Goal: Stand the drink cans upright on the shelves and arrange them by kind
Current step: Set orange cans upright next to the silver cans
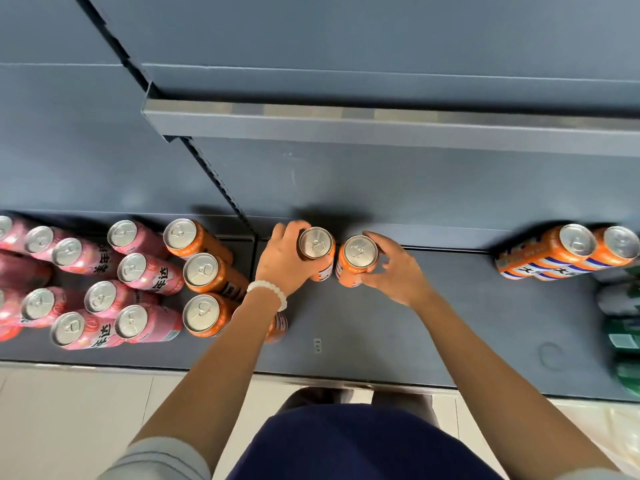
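Gripping one orange can (317, 252) at the back of the shelf (450, 306), the left hand (284, 261) has its fingers (291, 227) curled round the can's far side. Just right of those fingers, touching or nearly touching the first, a second orange can (356, 259) stands upright; the right hand (398, 271) holds it loosely, thumb in front, fingers partly spread. Left of the left fingers stand three more orange cans (201, 271), then pink cans (104, 278). Well right of the right fingers sit two orange striped cans (568, 251); the blurred green things (623, 337) at the edge are possibly cans.
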